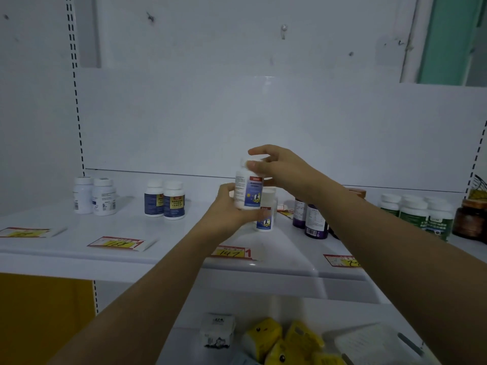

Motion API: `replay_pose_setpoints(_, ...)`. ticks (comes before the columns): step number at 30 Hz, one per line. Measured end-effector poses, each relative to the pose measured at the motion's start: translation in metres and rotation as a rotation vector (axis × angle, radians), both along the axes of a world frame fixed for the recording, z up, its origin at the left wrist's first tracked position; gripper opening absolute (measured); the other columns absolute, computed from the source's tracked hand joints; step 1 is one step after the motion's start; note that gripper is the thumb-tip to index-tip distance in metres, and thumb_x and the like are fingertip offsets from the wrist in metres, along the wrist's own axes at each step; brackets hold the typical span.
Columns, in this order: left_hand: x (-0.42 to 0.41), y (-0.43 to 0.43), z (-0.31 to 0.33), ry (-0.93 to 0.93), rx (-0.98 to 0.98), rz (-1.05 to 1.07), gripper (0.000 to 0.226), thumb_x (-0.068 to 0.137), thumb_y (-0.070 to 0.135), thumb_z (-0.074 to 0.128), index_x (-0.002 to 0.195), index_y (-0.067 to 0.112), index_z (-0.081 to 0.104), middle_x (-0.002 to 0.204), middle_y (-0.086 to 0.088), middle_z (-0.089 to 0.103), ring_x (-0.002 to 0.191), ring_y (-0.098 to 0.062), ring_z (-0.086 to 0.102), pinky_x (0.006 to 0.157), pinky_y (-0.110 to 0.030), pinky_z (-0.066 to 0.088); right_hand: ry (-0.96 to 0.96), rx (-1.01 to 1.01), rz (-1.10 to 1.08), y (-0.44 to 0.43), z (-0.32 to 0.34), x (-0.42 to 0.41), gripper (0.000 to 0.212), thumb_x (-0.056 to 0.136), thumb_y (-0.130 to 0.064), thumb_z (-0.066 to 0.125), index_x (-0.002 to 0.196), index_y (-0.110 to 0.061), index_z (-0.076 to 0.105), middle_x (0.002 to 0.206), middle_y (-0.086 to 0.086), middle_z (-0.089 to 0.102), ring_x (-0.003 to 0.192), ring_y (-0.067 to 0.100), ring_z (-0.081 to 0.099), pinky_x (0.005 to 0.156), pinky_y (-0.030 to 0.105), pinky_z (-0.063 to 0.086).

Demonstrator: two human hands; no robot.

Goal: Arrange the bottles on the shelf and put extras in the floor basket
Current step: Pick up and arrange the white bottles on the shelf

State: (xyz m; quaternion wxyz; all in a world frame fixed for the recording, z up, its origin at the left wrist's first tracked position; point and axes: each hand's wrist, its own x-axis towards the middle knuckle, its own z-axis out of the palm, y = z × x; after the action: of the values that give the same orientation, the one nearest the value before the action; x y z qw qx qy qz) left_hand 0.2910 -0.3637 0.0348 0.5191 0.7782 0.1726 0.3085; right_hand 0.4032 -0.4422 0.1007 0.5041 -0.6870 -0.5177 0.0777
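Observation:
A white bottle with a blue label (248, 191) is held upright above the white shelf (131, 233). My left hand (232, 206) grips its lower body from the left. My right hand (274, 167) pinches its white cap from above. Right behind and below it stands a matching bottle (265, 219) on the shelf. Two white bottles (95, 196) stand at the far left, then two dark-blue-labelled bottles (164, 198). Purple bottles (313, 222) stand right of my hands, partly hidden by my right forearm. Green-labelled bottles (419, 212) stand further right. No floor basket is in view.
Yellow price tags (118, 243) lie along the shelf's front edge. An amber jar (471, 219) stands at the far right. On the lower shelf lie a small white box (217, 330), several yellow packets (282, 338) and a white pack (379, 343).

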Motion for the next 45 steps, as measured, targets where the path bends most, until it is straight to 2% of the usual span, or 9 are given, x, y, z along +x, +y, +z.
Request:
replay_pose_setpoints(3, -0.004, 0.003, -0.001, -0.015, -0.001, -0.024, 0.054, 0.083, 0.021, 0.069, 0.131, 0.017, 0.045, 0.126, 0.003, 0.056, 0.107, -0.014, 0.056, 0.092, -0.03, 0.043, 0.067, -0.005, 0.062, -0.001, 0.001, 0.002, 0.035, 0.094, -0.019, 0.056, 0.129, -0.02, 0.052, 0.115, 0.007, 0.06, 0.099, 0.018, 0.062, 0.086, 0.029, 0.053)
replay_pose_setpoints(8, 0.001, 0.001, -0.004, -0.044, 0.049, 0.153, 0.057, 0.077, 0.02, 0.076, 0.121, 0.016, 0.041, 0.12, -0.004, 0.056, 0.101, -0.017, 0.055, 0.087, -0.03, 0.049, -0.049, -0.057, -0.015, 0.007, -0.003, -0.005, 0.047, 0.088, -0.04, 0.063, 0.129, -0.022, 0.049, 0.112, 0.0, 0.056, 0.091, 0.011, 0.061, 0.073, 0.021, 0.052)
replay_pose_setpoints(18, -0.009, 0.005, 0.001, 0.004, 0.055, 0.05, 0.055, 0.085, 0.021, 0.067, 0.133, 0.017, 0.042, 0.133, -0.003, 0.053, 0.112, -0.017, 0.053, 0.096, -0.033, 0.043, 0.179, 0.042, 0.122, 0.002, -0.001, -0.005, 0.036, 0.094, -0.016, 0.057, 0.13, -0.018, 0.051, 0.119, 0.008, 0.059, 0.1, 0.015, 0.062, 0.083, 0.026, 0.052)
replay_pose_setpoints(22, -0.007, 0.012, -0.002, -0.071, 0.07, 0.11, 0.053, 0.078, 0.013, 0.075, 0.12, 0.014, 0.043, 0.122, -0.004, 0.056, 0.1, -0.015, 0.053, 0.08, -0.025, 0.043, -0.042, -0.048, 0.074, 0.007, -0.007, -0.012, 0.042, 0.085, -0.023, 0.07, 0.124, -0.022, 0.055, 0.117, -0.003, 0.063, 0.105, 0.012, 0.061, 0.093, 0.032, 0.051)
replay_pose_setpoints(30, 0.001, 0.027, 0.007, -0.266, 0.259, 0.203, 0.057, 0.077, 0.0, 0.071, 0.121, 0.019, 0.04, 0.098, 0.008, 0.052, 0.095, -0.016, 0.053, 0.069, -0.022, 0.047, -0.274, 0.173, 0.105, 0.009, -0.021, -0.028, 0.046, 0.069, -0.014, 0.083, 0.107, -0.026, 0.059, 0.108, -0.015, 0.063, 0.106, 0.002, 0.056, 0.088, 0.025, 0.05)
replay_pose_setpoints(34, 0.001, 0.025, 0.012, -0.238, 0.243, 0.137, 0.061, 0.074, 0.006, 0.076, 0.124, 0.018, 0.042, 0.111, 0.005, 0.055, 0.103, -0.015, 0.053, 0.075, -0.022, 0.045, -0.288, 0.203, 0.059, 0.002, -0.013, -0.025, 0.041, 0.075, -0.022, 0.079, 0.11, -0.03, 0.058, 0.107, -0.018, 0.062, 0.102, 0.001, 0.057, 0.085, 0.021, 0.051)
replay_pose_setpoints(38, -0.004, 0.018, 0.022, -0.072, 0.035, 0.002, 0.051, 0.074, 0.04, 0.075, 0.115, 0.02, 0.053, 0.107, 0.004, 0.065, 0.099, -0.012, 0.061, 0.078, -0.025, 0.047, -0.044, 0.215, -0.054, -0.003, 0.005, -0.016, 0.036, 0.088, -0.038, 0.063, 0.121, -0.025, 0.054, 0.108, -0.001, 0.063, 0.095, 0.013, 0.065, 0.079, 0.028, 0.057)
replay_pose_setpoints(41, -0.002, 0.013, 0.03, -0.049, -0.064, -0.069, 0.055, 0.078, 0.054, 0.063, 0.112, 0.011, 0.061, 0.096, -0.006, 0.072, 0.097, -0.018, 0.066, 0.1, -0.042, 0.044, 0.061, 0.019, -0.185, -0.003, 0.016, -0.008, 0.04, 0.088, -0.05, 0.058, 0.107, -0.014, 0.061, 0.103, 0.008, 0.066, 0.087, 0.022, 0.069, 0.078, 0.034, 0.059)
replay_pose_setpoints(45, -0.003, 0.006, 0.031, -0.023, -0.099, -0.117, 0.065, 0.079, 0.066, 0.051, 0.107, 0.01, 0.067, 0.076, -0.013, 0.071, 0.089, -0.02, 0.067, 0.097, -0.037, 0.045, 0.167, -0.171, -0.274, -0.005, 0.016, -0.005, 0.04, 0.087, -0.052, 0.058, 0.089, -0.012, 0.062, 0.077, 0.007, 0.068, 0.058, 0.016, 0.066, 0.064, 0.028, 0.055)
